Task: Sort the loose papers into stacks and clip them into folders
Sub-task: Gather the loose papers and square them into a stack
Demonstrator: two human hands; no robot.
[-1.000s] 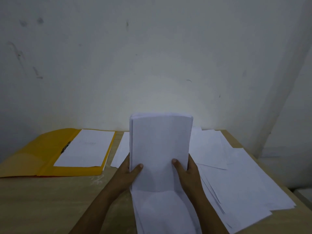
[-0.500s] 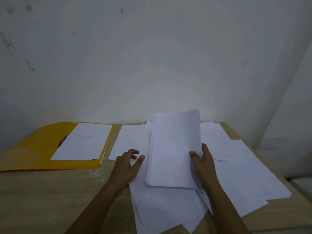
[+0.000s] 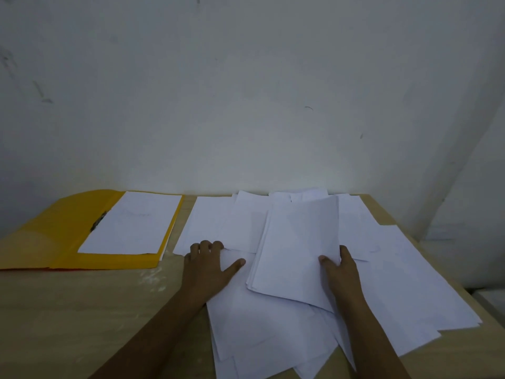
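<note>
My right hand grips the right edge of a squared stack of white papers, thumb on top; the stack lies tilted over the scattered sheets. My left hand rests on the loose papers to the stack's left, fingers curled at the edge of a sheet and thumb stretched out flat. More loose sheets spread across the right half of the table. An open yellow folder lies at the left with a white stack clipped inside by a dark clip.
The wooden table meets a white wall at the back. Its right edge runs close behind the spread sheets. Bare wood lies in front of the folder, left of my left arm.
The stack, held upright in both hands a second ago, has been laid down onto the loose sheets. My left hand let go of it and moved left onto the papers.
</note>
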